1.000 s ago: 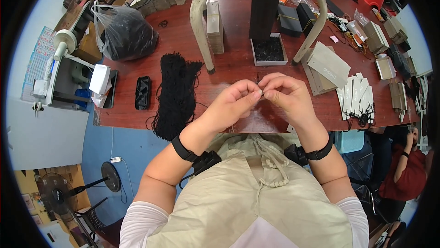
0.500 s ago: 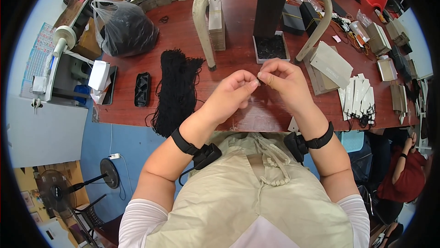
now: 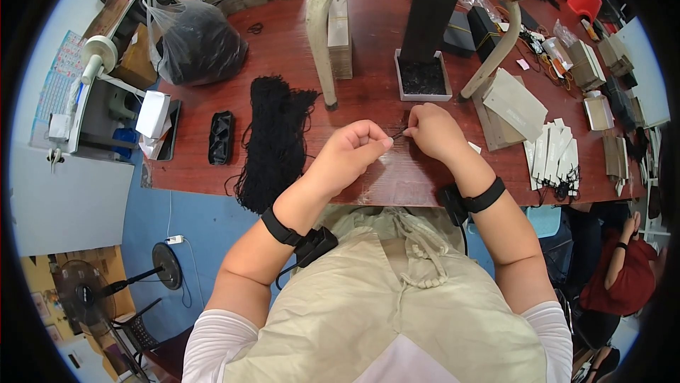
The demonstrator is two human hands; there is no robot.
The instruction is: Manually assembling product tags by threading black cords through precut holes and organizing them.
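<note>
Both hands meet above the near edge of the red-brown table [image 3: 297, 36]. The left hand [image 3: 354, 149] is curled into a loose fist, thumb and forefinger pinched on one end of a thin dark string [image 3: 398, 133]; the right hand [image 3: 433, 132] pinches the other end, so the short strand spans the small gap between the two grips. Left of the left hand lies a bundle of black cords [image 3: 273, 139], its ends hanging over the table edge, with a small black tray [image 3: 221, 136] beyond it. Just beyond the grips stands a shallow white tray [image 3: 422, 77] of black pieces. Right of the right hand lie pale paper cards [image 3: 552, 156].
</note>
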